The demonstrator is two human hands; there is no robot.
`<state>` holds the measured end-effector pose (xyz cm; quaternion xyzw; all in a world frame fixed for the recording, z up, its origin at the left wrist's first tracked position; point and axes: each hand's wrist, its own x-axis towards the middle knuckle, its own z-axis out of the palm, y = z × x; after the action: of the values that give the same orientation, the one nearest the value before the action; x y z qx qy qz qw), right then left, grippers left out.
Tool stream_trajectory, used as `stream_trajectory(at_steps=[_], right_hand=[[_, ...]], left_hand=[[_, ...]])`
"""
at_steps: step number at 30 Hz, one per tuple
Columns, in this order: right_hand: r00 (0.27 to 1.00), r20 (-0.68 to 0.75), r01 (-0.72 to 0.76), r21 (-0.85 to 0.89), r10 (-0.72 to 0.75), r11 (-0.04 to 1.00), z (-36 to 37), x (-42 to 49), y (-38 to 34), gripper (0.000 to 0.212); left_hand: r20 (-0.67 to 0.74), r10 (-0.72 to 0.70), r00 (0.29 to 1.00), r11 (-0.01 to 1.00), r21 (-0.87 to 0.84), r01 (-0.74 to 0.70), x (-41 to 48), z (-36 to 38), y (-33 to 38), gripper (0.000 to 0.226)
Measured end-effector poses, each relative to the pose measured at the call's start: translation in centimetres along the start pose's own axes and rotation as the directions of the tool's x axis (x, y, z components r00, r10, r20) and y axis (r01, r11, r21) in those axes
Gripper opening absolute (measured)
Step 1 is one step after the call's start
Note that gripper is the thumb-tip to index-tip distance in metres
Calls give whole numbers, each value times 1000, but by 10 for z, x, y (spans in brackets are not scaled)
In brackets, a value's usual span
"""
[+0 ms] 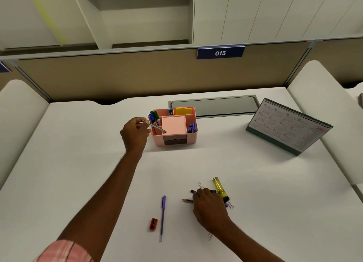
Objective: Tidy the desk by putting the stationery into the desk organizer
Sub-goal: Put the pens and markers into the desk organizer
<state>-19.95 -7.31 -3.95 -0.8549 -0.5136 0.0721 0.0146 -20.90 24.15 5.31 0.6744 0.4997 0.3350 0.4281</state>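
Our left hand [135, 133] pinched a grey pen [156, 127], its tip over the pink organizer [174, 126] at the counter's [78, 153] back. We judged it best tipped upright before release. Our right hand [209, 208] closed on a pencil [186, 200] among loose stationery.

pencil [187, 200] partly under right hand [209, 208]
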Motion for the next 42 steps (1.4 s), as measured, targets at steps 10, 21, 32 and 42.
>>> stream_trajectory(at_steps=[10, 21, 32, 42], right_hand=[[993, -92, -53, 150, 67, 987, -27, -5, 6, 5], [991, -117, -36, 270, 69, 962, -46, -1, 0, 14], [990, -111, -36, 392, 86, 919, -43, -4, -3, 15], [946, 78, -279, 689, 314, 669, -41, -2, 5, 11]], left_hand=[[-83, 25, 996, 998, 56, -20, 18, 3, 1, 21], [40, 160, 986, 897, 411, -162, 21, 15, -3, 26], [45, 39, 998, 880, 473, -56, 27, 28, -19, 26], [-16, -5, 1000, 911, 413, 11, 17, 27, -16, 29]])
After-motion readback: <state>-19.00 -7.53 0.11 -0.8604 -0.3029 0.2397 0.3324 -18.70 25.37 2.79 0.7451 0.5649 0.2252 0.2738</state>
